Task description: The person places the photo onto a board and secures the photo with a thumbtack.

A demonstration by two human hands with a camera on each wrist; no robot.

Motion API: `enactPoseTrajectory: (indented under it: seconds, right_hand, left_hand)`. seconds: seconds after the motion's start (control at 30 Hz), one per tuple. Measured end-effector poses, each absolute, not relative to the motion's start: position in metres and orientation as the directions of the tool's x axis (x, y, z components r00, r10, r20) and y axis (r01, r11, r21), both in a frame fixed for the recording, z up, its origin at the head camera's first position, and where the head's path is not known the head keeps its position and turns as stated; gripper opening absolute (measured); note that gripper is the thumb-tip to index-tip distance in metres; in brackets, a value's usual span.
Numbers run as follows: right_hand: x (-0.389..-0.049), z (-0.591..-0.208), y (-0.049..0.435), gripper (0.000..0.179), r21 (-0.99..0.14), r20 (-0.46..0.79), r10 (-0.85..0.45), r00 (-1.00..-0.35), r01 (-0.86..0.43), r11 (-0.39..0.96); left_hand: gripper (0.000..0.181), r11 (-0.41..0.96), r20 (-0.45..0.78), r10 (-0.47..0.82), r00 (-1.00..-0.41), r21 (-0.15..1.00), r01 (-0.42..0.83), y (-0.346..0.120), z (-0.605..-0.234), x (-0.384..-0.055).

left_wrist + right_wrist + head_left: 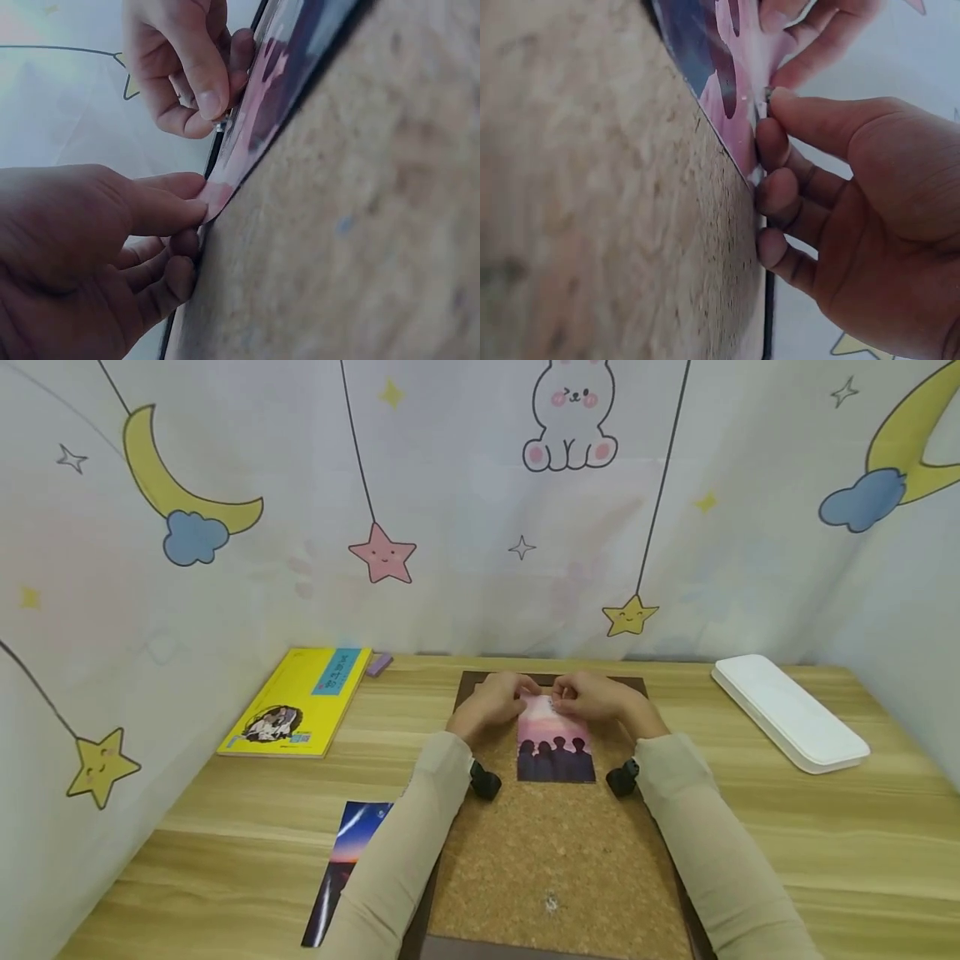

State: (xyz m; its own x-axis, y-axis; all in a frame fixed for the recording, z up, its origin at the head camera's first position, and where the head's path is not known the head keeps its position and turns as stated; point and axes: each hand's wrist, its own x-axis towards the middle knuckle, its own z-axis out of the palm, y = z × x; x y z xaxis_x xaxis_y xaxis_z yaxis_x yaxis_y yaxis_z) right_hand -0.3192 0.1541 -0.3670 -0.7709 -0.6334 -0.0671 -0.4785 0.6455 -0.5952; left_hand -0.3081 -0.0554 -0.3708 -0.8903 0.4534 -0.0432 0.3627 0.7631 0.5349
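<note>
Head view: your left hand pinches the photo corner, right hand a shiny bit, bare cork below.

- Yellow book, flat, with a blue panel on its cover.
- Purple block, just beside the book's far right corner.
- White case, well to the right of the book.
- Wood-grain table, beneath the book.
- Backdrop, behind the book, printed with a rabbit.
</note>
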Motion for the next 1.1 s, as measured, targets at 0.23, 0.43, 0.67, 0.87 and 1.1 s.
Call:
enactPoseTrajectory:
  seconds: [0.23,0.43,0.67,0.87,1.1]
  right_hand:
    - [-0.33,-0.373,0.15,0.009,-0.584,-0.076,-0.632,-0.772,-0.479,0.655]
    - [-0.335,-0.373,0.147,0.012,-0.589,-0.093,-0.625,-0.775,-0.463,0.662]
    - [-0.339,-0.372,0.144,0.011,-0.606,-0.127,-0.532,-0.837,-0.359,0.71]
    - [-0.34,-0.375,0.145,0.012,-0.586,-0.156,-0.417,-0.895,-0.256,0.769]
    - [-0.341,-0.377,0.142,0.02,-0.528,-0.161,-0.312,-0.936,-0.185,0.829]
  left_hand:
    - [0.03,0.74,-0.03,0.411,-0.911,0.595,0.314,-0.055,-0.374,-0.315]
    - [0.023,0.706,-0.083,0.341,-0.936,0.68,0.197,-0.056,-0.374,-0.319]
    - [0.018,0.687,-0.087,0.296,-0.951,0.711,0.149,-0.055,-0.375,-0.324]
    - [0.015,0.673,-0.117,0.253,-0.96,0.734,0.088,-0.052,-0.377,-0.324]
    - [0.016,0.659,-0.129,0.225,-0.966,0.75,0.053,-0.049,-0.377,-0.324]
